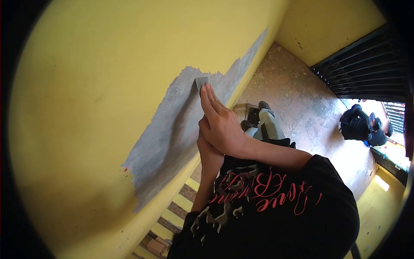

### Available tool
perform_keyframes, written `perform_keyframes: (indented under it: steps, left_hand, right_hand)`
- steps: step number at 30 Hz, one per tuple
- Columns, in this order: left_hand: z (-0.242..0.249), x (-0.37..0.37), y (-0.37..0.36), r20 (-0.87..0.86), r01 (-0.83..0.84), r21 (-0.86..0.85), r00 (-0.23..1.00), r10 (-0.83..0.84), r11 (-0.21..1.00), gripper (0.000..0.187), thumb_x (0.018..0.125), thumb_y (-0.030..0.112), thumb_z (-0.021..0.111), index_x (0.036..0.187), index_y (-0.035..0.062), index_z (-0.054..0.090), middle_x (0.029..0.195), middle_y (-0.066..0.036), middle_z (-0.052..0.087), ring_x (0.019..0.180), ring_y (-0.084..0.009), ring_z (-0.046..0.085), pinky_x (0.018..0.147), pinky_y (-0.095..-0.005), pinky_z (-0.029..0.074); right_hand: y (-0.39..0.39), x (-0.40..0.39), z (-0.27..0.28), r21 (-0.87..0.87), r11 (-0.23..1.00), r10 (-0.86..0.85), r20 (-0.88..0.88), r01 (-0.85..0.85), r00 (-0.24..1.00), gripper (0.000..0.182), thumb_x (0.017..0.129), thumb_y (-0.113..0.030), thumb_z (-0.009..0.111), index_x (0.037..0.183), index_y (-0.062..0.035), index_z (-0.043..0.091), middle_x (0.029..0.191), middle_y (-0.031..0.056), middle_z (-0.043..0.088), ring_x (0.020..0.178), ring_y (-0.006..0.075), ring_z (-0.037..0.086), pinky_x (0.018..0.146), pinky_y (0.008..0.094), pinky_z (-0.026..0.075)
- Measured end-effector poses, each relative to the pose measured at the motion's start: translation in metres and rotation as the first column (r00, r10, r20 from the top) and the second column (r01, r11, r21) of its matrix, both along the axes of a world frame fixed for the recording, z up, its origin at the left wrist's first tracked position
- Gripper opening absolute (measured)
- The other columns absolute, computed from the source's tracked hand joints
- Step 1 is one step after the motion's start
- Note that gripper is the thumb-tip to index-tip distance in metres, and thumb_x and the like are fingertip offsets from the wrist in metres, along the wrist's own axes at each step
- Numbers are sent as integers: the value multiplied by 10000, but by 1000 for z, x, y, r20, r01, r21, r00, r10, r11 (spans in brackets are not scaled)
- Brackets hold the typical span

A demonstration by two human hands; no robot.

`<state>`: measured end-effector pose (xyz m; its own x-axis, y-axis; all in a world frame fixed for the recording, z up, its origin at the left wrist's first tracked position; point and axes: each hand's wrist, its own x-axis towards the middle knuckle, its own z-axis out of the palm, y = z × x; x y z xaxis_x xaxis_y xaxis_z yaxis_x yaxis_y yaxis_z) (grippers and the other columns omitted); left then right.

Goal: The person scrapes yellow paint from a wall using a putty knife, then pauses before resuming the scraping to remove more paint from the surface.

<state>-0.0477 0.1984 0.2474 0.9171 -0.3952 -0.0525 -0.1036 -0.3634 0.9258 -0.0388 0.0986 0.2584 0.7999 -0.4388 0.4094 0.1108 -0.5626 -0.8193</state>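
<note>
A flat metal scraper (200, 82) has its wide blade against a bare grey patch (161, 129) on the yellow wall (99, 77), close under the patch's ragged upper edge. My right hand (223, 127) is closed on the scraper, its fingers together and stretched along the blade. Beneath it, my left hand (208, 151) is pressed up close at the handle end, with most of its fingers hidden by the right hand. The scraper's handle is covered by both hands. A long shadow of hands and tool falls down the grey patch.
A low yellow ledge runs under the patch, with yellow-edged steps (186, 203) and a brown block (157, 247) below. A dark metal gate (366, 64) stands at upper right. Dark bags or clothing (357, 123) lie by the bright opening. My shoe (264, 105) is on the worn floor (297, 86).
</note>
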Motion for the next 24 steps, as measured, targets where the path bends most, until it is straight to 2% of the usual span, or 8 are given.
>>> perform_keyframes:
  steps: [1,4,8,10,15,18,20,24]
  left_hand:
    - [-2,0,-3,6,-70,-5,998,70,998,363,892,64,584,1232,-11,482,1167,-97,583,1093,-176,532,921,-311,424]
    - [3,13,0,-131,47,-38,990,-51,998,465,890,76,588,1320,-23,439,1264,-153,547,1173,-200,519,989,-310,395]
    - [10,3,-4,-25,-12,11,1000,12,1000,429,885,52,569,1292,-32,464,1230,-141,563,1145,-198,533,953,-312,417]
    - [12,12,-5,-136,9,-30,991,-13,1000,421,886,44,558,1291,-33,474,1214,-131,566,1124,-189,534,941,-302,417]
    - [15,1,-3,-13,-32,-42,999,32,999,446,886,35,547,1316,-45,458,1192,-114,563,1091,-171,529,931,-276,407]
    - [31,10,-4,-166,-79,-168,985,51,983,448,887,26,540,1319,-51,454,1221,-122,560,1110,-179,528,941,-281,405]
    - [37,22,-6,-145,34,-70,988,-44,997,437,896,26,534,1319,-54,456,1244,-127,554,1132,-173,517,960,-279,394]
    - [38,8,-7,-159,-21,-138,987,-1,990,460,900,13,520,1345,-54,420,1280,-114,522,1143,-175,513,957,-283,408]
  right_hand:
    - [-2,-1,-1,-19,999,31,-5,-31,1000,643,737,21,558,1320,178,336,1307,399,423,1249,481,426,998,443,443]
    - [-2,7,2,31,999,-34,-32,35,999,646,732,13,564,1318,174,346,1314,388,424,1253,465,434,996,435,447]
    - [-3,0,2,-14,1000,25,-29,-25,999,658,725,7,573,1320,173,346,1317,382,426,1259,455,434,999,429,447]
    - [-10,5,4,69,997,17,-22,-16,1000,672,720,5,581,1324,174,341,1319,378,427,1263,448,432,1001,422,445]
    - [-1,-1,9,9,999,31,-4,-31,1000,674,715,10,586,1325,168,346,1311,373,441,1252,447,445,986,421,458]
    - [-8,8,22,57,998,7,-3,-7,1000,668,716,10,589,1320,169,351,1302,375,448,1243,449,455,973,426,468]
    - [-9,10,26,119,992,-44,7,43,999,663,717,10,590,1316,170,355,1296,379,450,1239,452,459,966,430,473]
    - [-13,4,28,-35,999,7,35,-6,999,655,719,0,602,1307,169,367,1288,384,455,1238,454,461,965,430,474]
